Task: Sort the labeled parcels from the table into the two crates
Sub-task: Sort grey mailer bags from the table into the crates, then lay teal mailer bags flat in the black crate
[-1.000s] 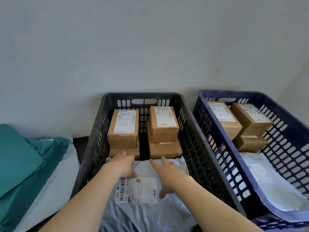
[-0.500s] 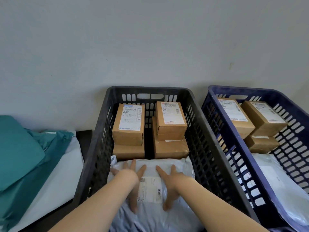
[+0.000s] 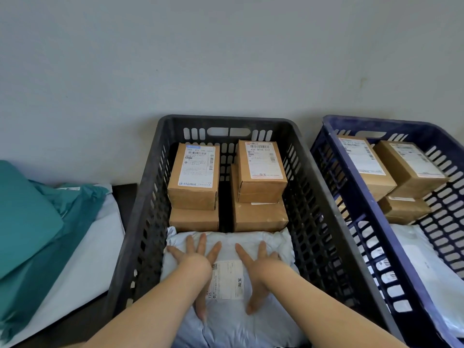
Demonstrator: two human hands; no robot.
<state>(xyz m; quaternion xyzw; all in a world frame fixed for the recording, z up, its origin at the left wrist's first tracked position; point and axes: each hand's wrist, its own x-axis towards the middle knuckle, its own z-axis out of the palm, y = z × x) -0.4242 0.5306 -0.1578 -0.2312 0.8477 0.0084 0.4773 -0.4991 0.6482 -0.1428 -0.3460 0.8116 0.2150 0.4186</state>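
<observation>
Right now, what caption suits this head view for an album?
Left hand and right hand press on a grey mailer bag in the black crate, in front of stacked cardboard boxes.

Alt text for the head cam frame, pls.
Left hand and right hand press flat on a grey mailer in the black crate, in front of stacked cardboard boxes. Part-filled blue crate at right; teal mailers at left.

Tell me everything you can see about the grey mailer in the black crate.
The mailer is a soft, puffy, wrinkled bag of pale grey-blue plastic. It lies flat in the near part of the black crate, its far edge against the lower boxes. A white label with printed codes faces up. The left hand and right hand press flat on it, fingers spread, either side of the label.
</observation>
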